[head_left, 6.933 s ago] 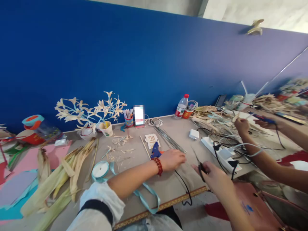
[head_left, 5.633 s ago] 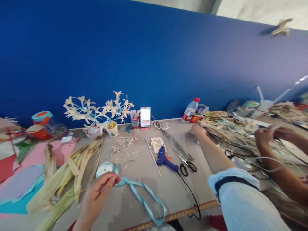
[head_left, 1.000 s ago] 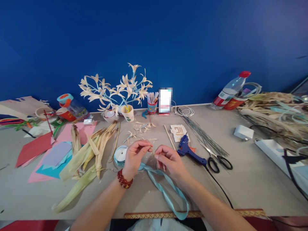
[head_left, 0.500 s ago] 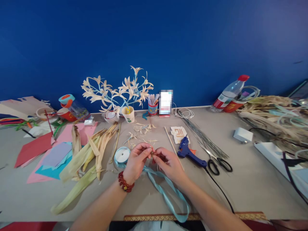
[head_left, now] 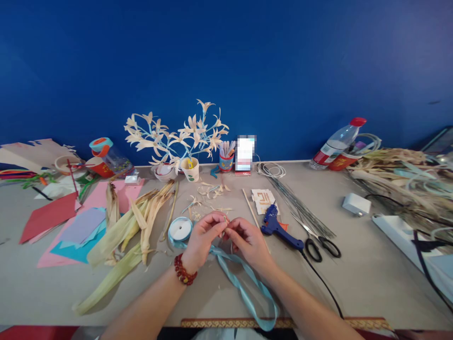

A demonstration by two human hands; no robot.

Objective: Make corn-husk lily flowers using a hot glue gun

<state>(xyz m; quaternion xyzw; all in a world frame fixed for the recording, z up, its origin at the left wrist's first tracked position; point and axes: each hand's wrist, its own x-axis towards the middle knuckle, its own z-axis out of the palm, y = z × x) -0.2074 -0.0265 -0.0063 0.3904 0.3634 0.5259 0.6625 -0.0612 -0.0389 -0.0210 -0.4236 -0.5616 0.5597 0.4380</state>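
My left hand (head_left: 205, 236) and my right hand (head_left: 247, 241) meet fingertip to fingertip over the middle of the table. Both are closed in a pinch around something small, mostly covered by the fingers. A light blue ribbon (head_left: 244, 295) runs beneath my hands and loops down to the table's front edge. Its spool (head_left: 180, 229) lies just left of my left hand. Pale husk scraps (head_left: 212, 190) are scattered beyond my fingers. To the right of my right hand lie a blue glue gun (head_left: 281, 230) and black-handled scissors (head_left: 318, 243).
Dried corn husks (head_left: 145, 226) and coloured paper (head_left: 53, 217) cover the left side. Husk flowers (head_left: 193, 130) stand in a paper cup (head_left: 191, 171) by the wall. Thin wires (head_left: 302, 205), a plastic bottle (head_left: 336, 144) and a white power strip (head_left: 406, 241) are at right.
Both hands stay pinched together at nearly the same spot, with the fingers shifting slightly. The view has moved a little; the objects on the table have not.
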